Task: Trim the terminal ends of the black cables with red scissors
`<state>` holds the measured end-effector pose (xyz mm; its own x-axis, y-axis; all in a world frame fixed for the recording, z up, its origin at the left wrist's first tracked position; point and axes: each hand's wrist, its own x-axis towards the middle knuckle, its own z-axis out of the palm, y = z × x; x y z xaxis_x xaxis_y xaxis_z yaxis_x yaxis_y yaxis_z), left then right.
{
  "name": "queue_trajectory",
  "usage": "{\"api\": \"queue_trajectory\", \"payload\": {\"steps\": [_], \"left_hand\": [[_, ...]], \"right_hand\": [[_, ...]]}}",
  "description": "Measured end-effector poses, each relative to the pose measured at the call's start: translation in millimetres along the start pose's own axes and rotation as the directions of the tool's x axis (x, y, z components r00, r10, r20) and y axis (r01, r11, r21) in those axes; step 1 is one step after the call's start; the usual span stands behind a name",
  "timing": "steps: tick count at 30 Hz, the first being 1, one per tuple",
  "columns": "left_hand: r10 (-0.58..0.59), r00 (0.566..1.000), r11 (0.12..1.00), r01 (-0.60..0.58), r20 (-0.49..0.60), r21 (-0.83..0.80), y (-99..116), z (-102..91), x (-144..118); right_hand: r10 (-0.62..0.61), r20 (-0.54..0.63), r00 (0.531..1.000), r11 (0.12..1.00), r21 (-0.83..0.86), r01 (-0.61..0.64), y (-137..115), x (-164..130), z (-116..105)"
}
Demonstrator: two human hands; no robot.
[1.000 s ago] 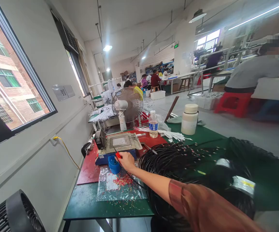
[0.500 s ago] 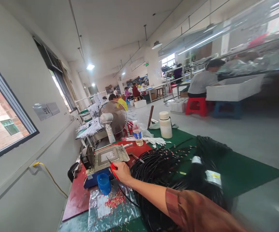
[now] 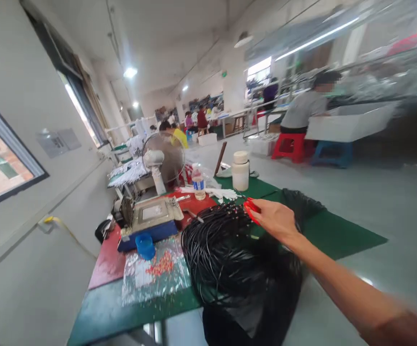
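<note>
Right hand (image 3: 273, 218) swung away from blue cup (image 3: 145, 245) and metal machine (image 3: 153, 214), now over black cable bundle (image 3: 226, 250), fingers closed on small red tool (image 3: 251, 209); left hand out of view.

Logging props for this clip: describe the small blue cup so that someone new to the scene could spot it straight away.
Start at the green worktable along the window wall, then find the red mat at its left end, where a flat metal-topped machine sits. The blue cup stands against that machine's front edge, beside a clear plastic sheet strewn with red bits; it is the only open round blue container there.
</note>
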<state>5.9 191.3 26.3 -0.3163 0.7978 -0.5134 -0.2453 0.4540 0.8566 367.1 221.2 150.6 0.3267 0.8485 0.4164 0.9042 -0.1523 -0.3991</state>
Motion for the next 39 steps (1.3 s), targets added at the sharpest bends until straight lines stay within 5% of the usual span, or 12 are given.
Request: {"api": "queue_trajectory", "payload": {"steps": [3,5,8,12,14,17,21,23,26,28,31,39], "left_hand": [[-0.054,0.998,0.998,0.052,-0.041,-0.038,-59.0,-42.6,-52.9],[-0.074,0.996,0.996,0.071,-0.051,-0.057,-86.7,-57.7,-90.8],[-0.044,0.999,0.997,0.042,-0.026,-0.071,-105.6,-59.9,-137.4],[0.047,0.998,0.995,-0.042,0.049,-0.09,-99.7,-49.2,-173.5],[0.02,0.998,0.995,-0.013,0.062,-0.101,-92.1,-45.9,-182.7],[-0.019,0.997,0.992,0.029,0.079,-0.126,-84.2,-43.7,-188.8],[0.003,0.998,0.99,0.007,0.07,-0.144,-81.7,-40.3,-187.9],[-0.002,1.0,0.986,0.006,0.026,-0.167,-82.2,-39.0,-185.7],[-0.014,0.999,0.971,0.004,-0.043,-0.24,-83.3,-38.9,-182.8],[-0.039,0.996,0.96,0.015,-0.082,-0.278,-83.9,-39.8,-181.8],[-0.057,0.993,0.96,0.027,-0.102,-0.278,-84.0,-40.8,-181.4],[-0.052,0.993,0.98,0.029,-0.11,-0.198,-85.4,-40.8,-180.9]], "right_hand": [[-0.208,0.29,0.934,0.866,0.499,0.038,-25.7,-62.3,13.6],[-0.37,0.502,0.782,0.72,0.686,-0.1,-51.9,-110.5,26.4],[-0.461,0.751,0.473,0.615,0.655,-0.439,-87.7,-175.1,43.6],[-0.636,0.754,0.168,0.472,0.552,-0.688,-114.1,-219.9,50.5],[-0.723,0.684,0.099,0.382,0.515,-0.767,-119.6,-226.7,47.2],[-0.729,0.677,0.106,0.348,0.5,-0.793,-123.7,-230.0,43.0],[-0.602,0.772,0.204,0.436,0.531,-0.727,-124.4,-231.5,47.8],[-0.556,0.784,0.276,0.543,0.594,-0.593,-121.5,-229.3,50.9],[-0.638,0.688,0.347,0.67,0.717,-0.191,-112.9,-222.6,51.4],[-0.683,0.665,0.301,0.705,0.708,0.035,-106.3,-219.4,50.4],[-0.702,0.689,0.178,0.712,0.68,0.175,-99.2,-220.7,51.5],[-0.671,0.737,0.086,0.74,0.655,0.156,-100.2,-226.4,57.5]]}}
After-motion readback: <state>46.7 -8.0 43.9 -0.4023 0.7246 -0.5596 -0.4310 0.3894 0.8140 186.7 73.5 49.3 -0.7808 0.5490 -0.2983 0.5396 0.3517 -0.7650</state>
